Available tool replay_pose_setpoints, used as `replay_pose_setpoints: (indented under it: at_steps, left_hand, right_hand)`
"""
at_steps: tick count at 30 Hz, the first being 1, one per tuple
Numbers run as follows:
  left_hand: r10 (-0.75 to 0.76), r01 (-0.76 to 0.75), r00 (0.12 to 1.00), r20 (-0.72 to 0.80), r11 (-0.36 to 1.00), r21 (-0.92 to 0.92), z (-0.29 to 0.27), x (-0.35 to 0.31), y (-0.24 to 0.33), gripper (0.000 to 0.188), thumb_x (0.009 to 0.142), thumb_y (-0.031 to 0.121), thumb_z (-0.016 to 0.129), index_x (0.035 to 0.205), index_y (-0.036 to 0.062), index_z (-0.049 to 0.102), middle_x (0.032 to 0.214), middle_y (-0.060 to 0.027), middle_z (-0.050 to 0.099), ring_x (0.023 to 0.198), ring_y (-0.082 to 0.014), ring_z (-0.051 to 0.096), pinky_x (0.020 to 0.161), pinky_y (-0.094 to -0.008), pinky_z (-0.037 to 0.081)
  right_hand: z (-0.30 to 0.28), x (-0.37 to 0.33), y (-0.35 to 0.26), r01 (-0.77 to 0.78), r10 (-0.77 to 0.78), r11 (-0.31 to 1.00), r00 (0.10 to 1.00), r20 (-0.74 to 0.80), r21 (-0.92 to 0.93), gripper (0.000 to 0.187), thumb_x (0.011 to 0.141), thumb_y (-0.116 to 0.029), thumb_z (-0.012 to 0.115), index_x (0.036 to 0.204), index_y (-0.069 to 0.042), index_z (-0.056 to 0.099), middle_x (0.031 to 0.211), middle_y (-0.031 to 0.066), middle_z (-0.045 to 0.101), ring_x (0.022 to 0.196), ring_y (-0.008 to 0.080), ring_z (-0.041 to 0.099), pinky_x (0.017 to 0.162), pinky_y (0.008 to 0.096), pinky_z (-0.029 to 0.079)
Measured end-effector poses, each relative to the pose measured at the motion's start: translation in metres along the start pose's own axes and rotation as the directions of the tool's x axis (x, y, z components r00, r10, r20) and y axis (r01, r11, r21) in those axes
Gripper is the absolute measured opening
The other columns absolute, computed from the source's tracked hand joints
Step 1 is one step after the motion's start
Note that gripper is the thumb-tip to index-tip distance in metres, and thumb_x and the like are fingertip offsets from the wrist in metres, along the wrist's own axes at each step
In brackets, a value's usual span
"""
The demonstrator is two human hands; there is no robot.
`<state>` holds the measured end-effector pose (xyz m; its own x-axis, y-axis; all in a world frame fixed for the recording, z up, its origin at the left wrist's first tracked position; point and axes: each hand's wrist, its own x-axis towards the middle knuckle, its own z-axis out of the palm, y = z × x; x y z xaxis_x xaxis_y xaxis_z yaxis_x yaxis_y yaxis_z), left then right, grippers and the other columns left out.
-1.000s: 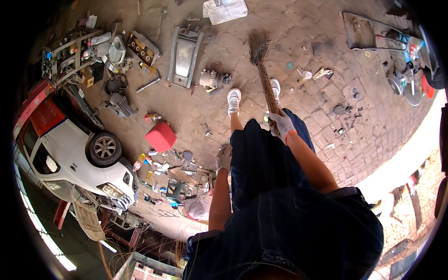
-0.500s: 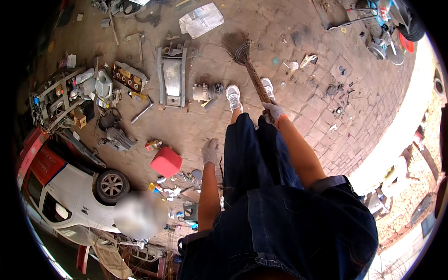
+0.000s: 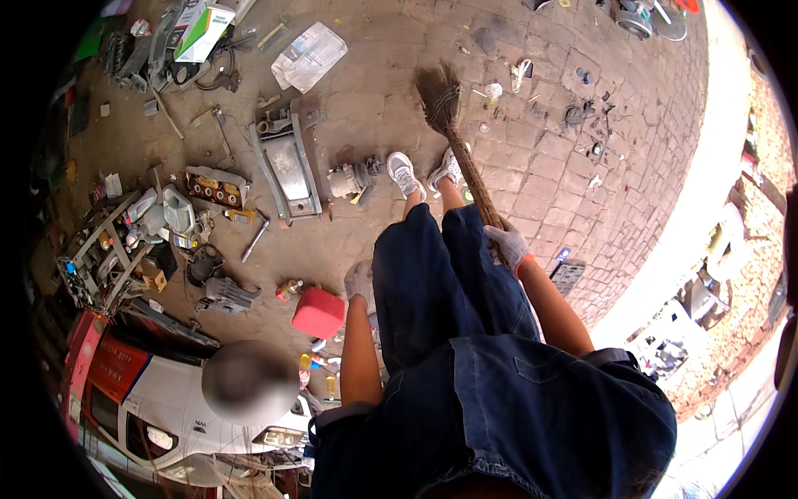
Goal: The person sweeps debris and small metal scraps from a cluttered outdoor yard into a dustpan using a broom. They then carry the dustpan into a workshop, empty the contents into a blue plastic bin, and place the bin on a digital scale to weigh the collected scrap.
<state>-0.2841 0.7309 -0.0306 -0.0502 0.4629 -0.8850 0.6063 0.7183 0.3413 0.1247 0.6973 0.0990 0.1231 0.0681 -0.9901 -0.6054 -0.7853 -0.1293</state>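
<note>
My right hand (image 3: 507,240), in a light knit glove with an orange cuff, is closed around the handle of a straw broom (image 3: 475,179). The broom slants away past my right shoe, and its dark bristles (image 3: 440,98) rest on the paving beyond my feet. A white paper cup-like scrap (image 3: 494,90) and a pale crumpled scrap (image 3: 522,75) lie to the right of the bristles. My left hand (image 3: 358,279), also gloved, hangs beside my left leg with loosely extended fingers and nothing in it. Nearest to it is a red plastic container (image 3: 318,313) on the ground.
Left of my feet lie a cylindrical metal car part (image 3: 349,179), a metal frame (image 3: 288,166) and an oily engine part (image 3: 217,188). A sheet of paper (image 3: 308,57) lies ahead. A white and red car (image 3: 179,399) stands lower left. Dark debris (image 3: 586,112) is scattered on the right.
My view has shifted, and my feet have turned and stepped. The broom now points more upright, its bristles farther right relative to my feet. My right hand keeps its grip.
</note>
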Motion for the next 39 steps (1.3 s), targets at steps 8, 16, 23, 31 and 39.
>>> replay_pose_setpoints:
  at_steps: [8,16,23,31,39]
  left_hand:
    - [-0.078,0.09,0.993,0.087,0.985,-0.15,0.02,-0.015,0.096,0.039,0.089,0.03,0.055,0.116,0.0007,0.055,0.11,-0.0096,0.061,0.095,-0.0181,0.058,0.086,-0.0297,0.048]
    - [-0.22,0.219,0.975,0.014,0.959,-0.18,0.05,-0.028,0.13,0.04,0.085,0.031,0.056,0.111,0.0011,0.059,0.103,-0.0086,0.062,0.091,-0.0179,0.059,0.08,-0.0288,0.048]
    - [-0.153,0.155,0.986,0.069,0.988,-0.024,0.086,-0.036,0.152,0.039,0.083,0.033,0.059,0.105,0.0008,0.063,0.097,-0.0076,0.063,0.085,-0.0151,0.058,0.079,-0.0268,0.047]
    - [-0.143,0.141,0.985,0.095,0.99,0.022,0.116,-0.04,0.184,0.038,0.085,0.032,0.058,0.106,0.0008,0.063,0.1,-0.008,0.063,0.088,-0.0153,0.058,0.08,-0.0273,0.047]
    - [-0.137,0.128,0.987,0.089,0.986,0.107,0.114,-0.038,0.197,0.041,0.086,0.031,0.056,0.113,-0.0005,0.059,0.105,-0.0089,0.062,0.091,-0.0158,0.059,0.082,-0.0277,0.047]
  right_hand:
    - [0.002,0.082,0.016,-0.079,0.061,0.98,0.993,0.105,0.181,0.039,0.083,-0.02,0.064,0.117,-0.009,0.051,0.059,0.0021,0.051,0.039,0.0121,0.044,0.034,0.0254,0.035]
    - [-0.165,0.121,0.016,0.063,0.014,0.923,0.98,-0.198,0.381,0.03,0.084,-0.024,0.064,0.11,-0.012,0.056,0.059,0.0021,0.053,0.04,0.0096,0.045,0.034,0.0242,0.036]
    - [-0.207,0.056,0.025,0.166,-0.07,0.948,0.941,-0.331,0.27,0.037,0.082,-0.02,0.066,0.116,-0.011,0.055,0.059,0.002,0.052,0.039,0.0093,0.044,0.034,0.023,0.035]
    - [-0.156,0.058,0.105,0.047,-0.026,0.993,0.983,-0.183,0.109,0.059,0.076,-0.02,0.07,0.13,-0.007,0.049,0.064,0.0027,0.057,0.047,0.0094,0.049,0.041,0.0253,0.04]
    - [-0.252,0.108,0.112,0.111,-0.086,0.994,0.856,-0.509,0.019,0.064,0.075,-0.02,0.07,0.133,-0.01,0.046,0.065,0.0021,0.057,0.05,0.0099,0.051,0.04,0.0263,0.04]
